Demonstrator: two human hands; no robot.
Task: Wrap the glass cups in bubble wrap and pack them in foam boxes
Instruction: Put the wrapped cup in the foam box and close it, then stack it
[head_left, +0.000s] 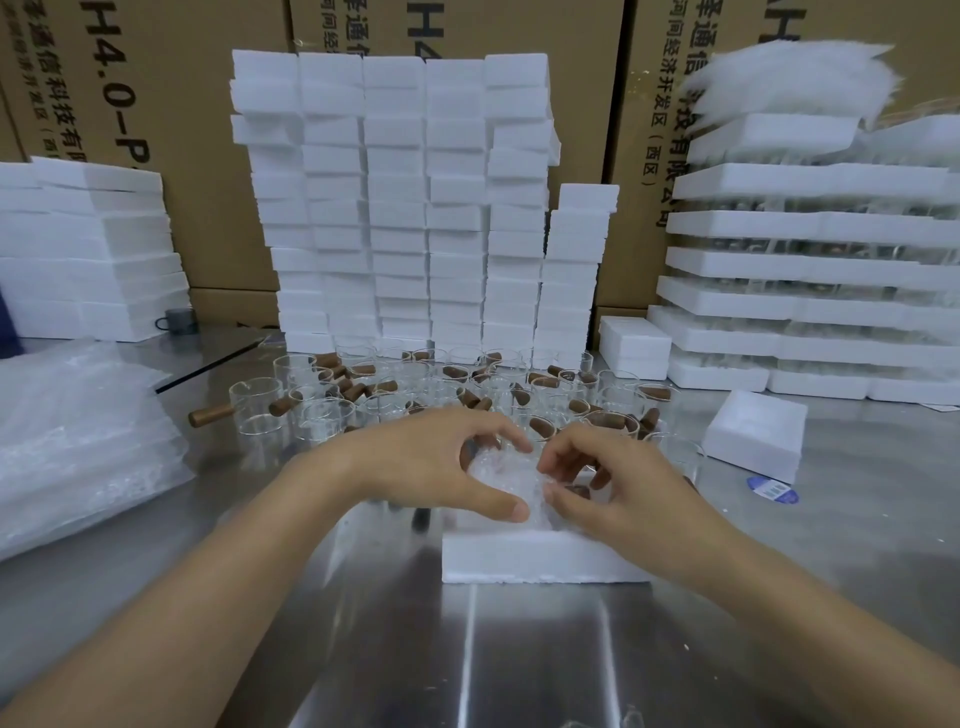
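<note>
The left hand (415, 467) curls over a wrapped cup (506, 480), thumb on its near side and fingers over the far side, while the right hand (615, 493) pinches the wrap on the cup's other flank with thumb and fingertips. The 2 hands probably hold it this way to keep the loose wrap from springing open as the bundle goes down. The cup sits in, or just above, the open foam box (540, 564); the hands hide which. That box lies near the front middle of the steel worktop (519, 654), close to the body so the drop is short. Just behind it, bare glass cups (415, 395) with brown wooden handles crowd the middle of the worktop within easy reach. Bubble wrap sheets (78, 441) are piled at the left edge, and 1 foam lid (753, 434) waits to the right, likely for closing this box. Stacks of foam boxes (395, 208) line the back edge in front of cardboard cartons (171, 130), with foam trays (810, 223) layered at the back right.
</note>
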